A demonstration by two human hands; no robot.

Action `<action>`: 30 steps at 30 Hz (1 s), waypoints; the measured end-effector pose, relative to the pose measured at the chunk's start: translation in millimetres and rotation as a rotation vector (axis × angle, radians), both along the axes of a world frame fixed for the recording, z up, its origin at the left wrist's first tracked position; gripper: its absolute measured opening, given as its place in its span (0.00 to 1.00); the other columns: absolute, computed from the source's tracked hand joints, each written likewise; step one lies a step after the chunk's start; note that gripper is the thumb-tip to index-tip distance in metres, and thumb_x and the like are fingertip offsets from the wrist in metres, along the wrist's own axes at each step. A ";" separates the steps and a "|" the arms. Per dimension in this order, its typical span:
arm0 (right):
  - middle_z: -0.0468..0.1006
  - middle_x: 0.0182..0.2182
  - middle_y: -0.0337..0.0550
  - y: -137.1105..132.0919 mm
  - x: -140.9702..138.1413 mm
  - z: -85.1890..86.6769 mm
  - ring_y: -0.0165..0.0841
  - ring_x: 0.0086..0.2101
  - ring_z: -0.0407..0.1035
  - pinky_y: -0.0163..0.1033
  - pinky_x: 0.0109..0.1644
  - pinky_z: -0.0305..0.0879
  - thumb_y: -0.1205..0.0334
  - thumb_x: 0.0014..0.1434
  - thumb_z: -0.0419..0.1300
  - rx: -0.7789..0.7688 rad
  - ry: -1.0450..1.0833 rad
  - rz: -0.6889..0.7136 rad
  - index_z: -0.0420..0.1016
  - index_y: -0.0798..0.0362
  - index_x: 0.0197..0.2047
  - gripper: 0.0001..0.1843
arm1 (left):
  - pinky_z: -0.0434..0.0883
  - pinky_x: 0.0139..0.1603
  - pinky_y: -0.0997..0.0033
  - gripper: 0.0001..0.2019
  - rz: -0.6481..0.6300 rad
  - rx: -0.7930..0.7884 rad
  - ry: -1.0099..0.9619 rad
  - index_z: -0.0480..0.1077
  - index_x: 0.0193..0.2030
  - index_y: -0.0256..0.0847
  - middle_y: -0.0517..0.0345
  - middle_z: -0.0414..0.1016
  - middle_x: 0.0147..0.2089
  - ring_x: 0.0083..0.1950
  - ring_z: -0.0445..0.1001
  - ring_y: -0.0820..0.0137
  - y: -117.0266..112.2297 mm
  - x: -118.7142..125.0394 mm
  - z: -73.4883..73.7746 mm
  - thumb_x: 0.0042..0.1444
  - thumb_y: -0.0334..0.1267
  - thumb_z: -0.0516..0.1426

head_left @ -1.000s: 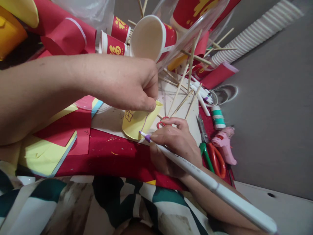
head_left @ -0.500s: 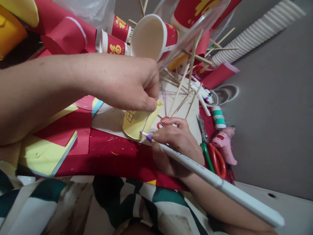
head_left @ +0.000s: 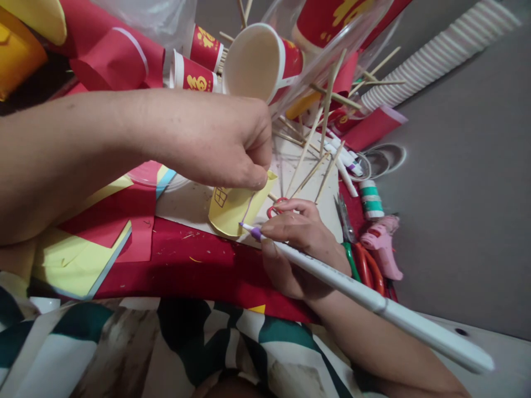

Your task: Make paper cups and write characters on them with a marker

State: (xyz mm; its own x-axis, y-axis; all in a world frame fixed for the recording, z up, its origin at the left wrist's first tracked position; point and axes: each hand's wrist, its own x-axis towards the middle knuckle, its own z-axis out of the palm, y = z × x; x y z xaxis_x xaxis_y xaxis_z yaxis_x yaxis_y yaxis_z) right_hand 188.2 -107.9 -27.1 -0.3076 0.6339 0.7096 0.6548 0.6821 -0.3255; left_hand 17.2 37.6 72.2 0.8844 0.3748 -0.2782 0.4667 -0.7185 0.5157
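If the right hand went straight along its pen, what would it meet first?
The pen in the right hand would likely meet the yellow paper first; its tip seems to touch it, though depth is unclear.

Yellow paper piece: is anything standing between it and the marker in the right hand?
Nothing visible stands between them: the marker in the right hand appears to have its purple tip on the yellow paper piece, near the lower edge. The left hand covers part of the upper end, away from the tip.
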 end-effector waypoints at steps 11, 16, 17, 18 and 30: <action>0.79 0.25 0.33 -0.9 2.4 1.6 0.31 0.22 0.73 0.48 0.47 0.70 0.69 0.58 0.58 -0.004 -0.015 -0.029 0.68 0.47 0.38 0.06 | 0.51 0.24 0.78 0.16 0.008 0.019 0.031 0.75 0.29 0.34 0.70 0.58 0.16 0.18 0.53 0.82 -1.4 1.0 -2.1 0.63 0.38 0.51; 0.78 0.24 0.33 -0.1 2.1 3.2 0.30 0.22 0.74 0.47 0.46 0.71 0.70 0.57 0.60 0.042 0.008 -0.021 0.69 0.49 0.37 0.07 | 0.51 0.25 0.79 0.17 0.026 0.006 0.061 0.77 0.32 0.33 0.70 0.57 0.16 0.18 0.53 0.83 -1.1 0.5 -0.1 0.65 0.39 0.51; 0.78 0.24 0.34 0.0 2.1 3.6 0.30 0.22 0.74 0.47 0.45 0.71 0.70 0.57 0.60 0.044 0.008 -0.024 0.69 0.49 0.37 0.07 | 0.51 0.24 0.79 0.17 0.029 0.008 0.056 0.76 0.31 0.34 0.70 0.57 0.16 0.18 0.53 0.83 -1.2 0.3 0.4 0.65 0.39 0.51; 0.78 0.24 0.34 -0.1 2.2 4.0 0.30 0.22 0.73 0.47 0.45 0.71 0.70 0.57 0.60 0.044 0.005 -0.027 0.69 0.49 0.38 0.07 | 0.51 0.24 0.79 0.17 0.031 0.009 0.049 0.76 0.30 0.34 0.70 0.58 0.16 0.18 0.53 0.83 -1.2 0.2 0.8 0.64 0.39 0.52; 0.78 0.24 0.33 -1.0 1.8 3.3 0.30 0.22 0.72 0.47 0.45 0.72 0.69 0.58 0.58 0.046 -0.046 -0.047 0.68 0.49 0.39 0.06 | 0.51 0.22 0.81 0.17 0.038 0.031 0.037 0.76 0.28 0.34 0.71 0.58 0.15 0.17 0.55 0.83 -1.2 1.2 -0.3 0.64 0.39 0.52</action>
